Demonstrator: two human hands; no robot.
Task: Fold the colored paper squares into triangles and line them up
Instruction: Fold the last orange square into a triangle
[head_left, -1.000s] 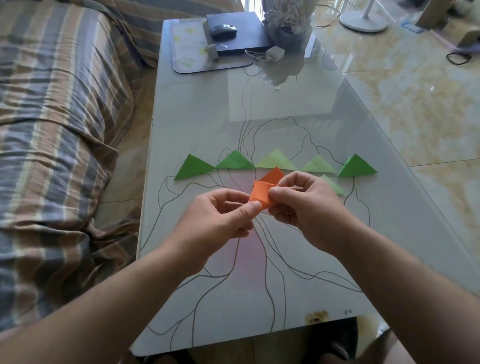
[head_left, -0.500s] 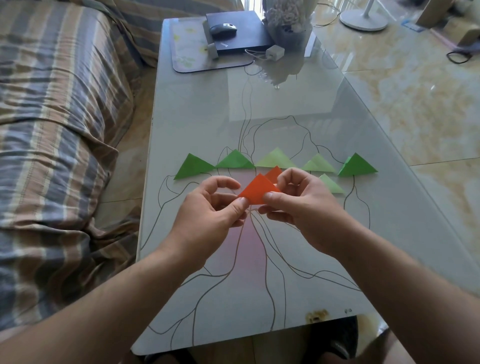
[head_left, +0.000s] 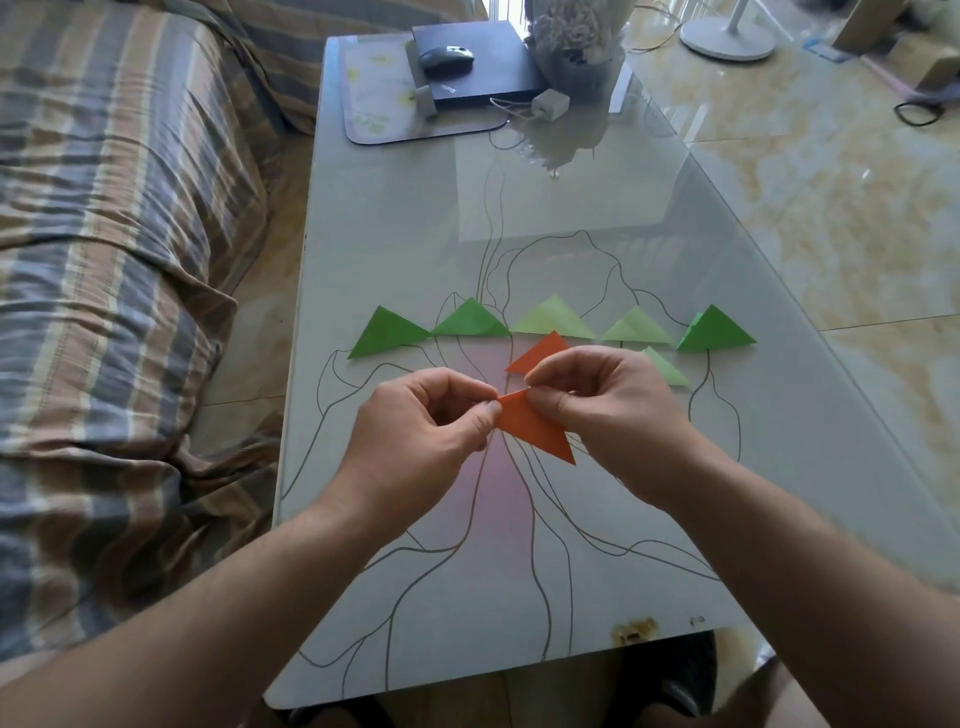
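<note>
An orange paper triangle (head_left: 535, 426) hangs just above the glass table (head_left: 415, 234). My left hand (head_left: 421, 431) pinches its left corner and my right hand (head_left: 608, 405) pinches its top edge. Behind my hands lies a second orange triangle (head_left: 540, 353), partly hidden by my right hand. Several green triangles stand in a row across the table, from a dark green one (head_left: 387, 332) on the left to another dark green one (head_left: 714, 330) on the right. One pale green triangle (head_left: 667, 369) lies in front of that row.
A striped sofa (head_left: 104, 260) runs along the table's left side. At the far end sit a laptop (head_left: 472, 67) with a mouse (head_left: 447, 54), a floral mat (head_left: 379, 98), a charger (head_left: 550, 104) and a plant pot (head_left: 576, 47). Tiled floor (head_left: 831, 208) lies to the right.
The orange paper has gone from a crumpled, half-folded shape to a flat triangle. It has turned so its long point now hangs toward me, and my hands have drawn nearer.
</note>
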